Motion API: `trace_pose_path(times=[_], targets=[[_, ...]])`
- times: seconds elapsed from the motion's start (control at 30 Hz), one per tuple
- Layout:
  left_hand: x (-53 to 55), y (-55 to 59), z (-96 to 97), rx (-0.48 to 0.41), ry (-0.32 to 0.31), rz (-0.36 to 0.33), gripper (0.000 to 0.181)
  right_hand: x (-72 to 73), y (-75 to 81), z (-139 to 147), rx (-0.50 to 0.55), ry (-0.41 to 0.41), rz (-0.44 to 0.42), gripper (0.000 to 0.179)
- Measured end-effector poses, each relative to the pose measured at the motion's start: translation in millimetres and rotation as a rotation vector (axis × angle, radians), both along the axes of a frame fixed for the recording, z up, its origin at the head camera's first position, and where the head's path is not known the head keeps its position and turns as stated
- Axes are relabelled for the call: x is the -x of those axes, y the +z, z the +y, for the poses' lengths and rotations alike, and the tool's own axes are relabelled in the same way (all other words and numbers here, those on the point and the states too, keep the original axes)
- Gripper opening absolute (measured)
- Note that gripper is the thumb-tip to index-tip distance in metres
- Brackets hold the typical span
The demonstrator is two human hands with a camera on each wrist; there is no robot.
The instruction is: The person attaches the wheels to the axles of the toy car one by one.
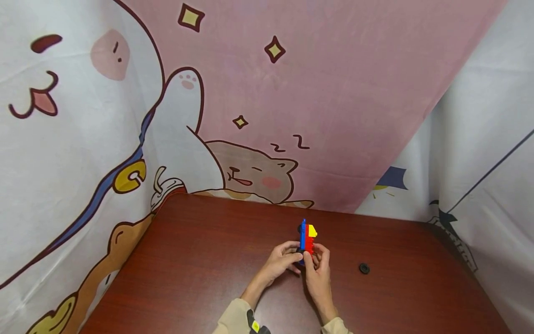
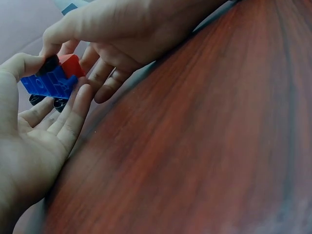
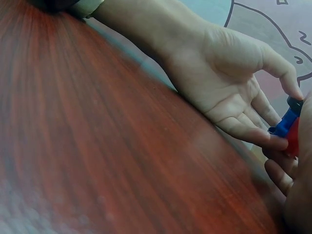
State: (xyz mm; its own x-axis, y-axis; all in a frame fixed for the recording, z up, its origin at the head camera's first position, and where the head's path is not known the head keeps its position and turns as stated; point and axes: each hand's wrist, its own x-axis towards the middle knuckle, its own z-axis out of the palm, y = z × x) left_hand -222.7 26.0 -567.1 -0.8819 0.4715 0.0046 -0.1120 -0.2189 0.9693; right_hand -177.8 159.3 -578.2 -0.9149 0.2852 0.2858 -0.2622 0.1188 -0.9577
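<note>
Right wrist: toy car (image 3: 288, 122) partly behind right hand (image 3: 303, 170)

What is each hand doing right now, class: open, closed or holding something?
Left hand: holding the blue, red and yellow wheeled toy between thumb and fingers.
Right hand: holding the same toy, also between thumb and fingers.

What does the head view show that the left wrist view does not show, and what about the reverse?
Only the head view: a loose black toy wheel lying on the tabletop, the toy car's yellow block, and the sleeping cat print.

Only the left wrist view: the palm of the left hand.

Both: left hand and right hand holding the toy car, its blue base and red part, and the reddish-brown tabletop.
</note>
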Motion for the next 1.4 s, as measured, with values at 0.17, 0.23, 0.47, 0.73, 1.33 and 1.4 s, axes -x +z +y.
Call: trace_pose_path(times=[0.17, 0.23, 0.47, 0.73, 1.33, 1.4], targets=[[0.9, 0.1, -0.2, -0.004, -0.009, 0.019, 0.043, 0.1, 1.5, 1.0, -0.010, -0.021, -0.018, 0.039], [1.2, -0.3, -0.3, -0.010, -0.013, 0.023, 0.042, 0.0, 1.7, 1.6, -0.021, -0.038, -0.026, 0.037], [-0.8, -0.9, -1.3, -0.005, -0.028, 0.035, 0.042, -1.9, 7.0, 0.3, -0.006, -0.084, -0.041, 0.033], [-3.4, 4.9, -3.4, 0.088, -0.036, 0.116, 0.039, -9.6, 25.7, -5.1, 0.072, -0.151, 0.032, 0.025], [0.5, -0.6, 4.2, 0.083, 0.144, 0.089, 0.031, -5.5, 10.7, -3.1, 0.023, -0.118, 0.011, 0.019], [0.2, 0.1, 4.5, 0.088, 0.151, 0.087, 0.030, -8.8, 19.2, -4.8, 0.014, -0.102, -0.001, 0.020]])
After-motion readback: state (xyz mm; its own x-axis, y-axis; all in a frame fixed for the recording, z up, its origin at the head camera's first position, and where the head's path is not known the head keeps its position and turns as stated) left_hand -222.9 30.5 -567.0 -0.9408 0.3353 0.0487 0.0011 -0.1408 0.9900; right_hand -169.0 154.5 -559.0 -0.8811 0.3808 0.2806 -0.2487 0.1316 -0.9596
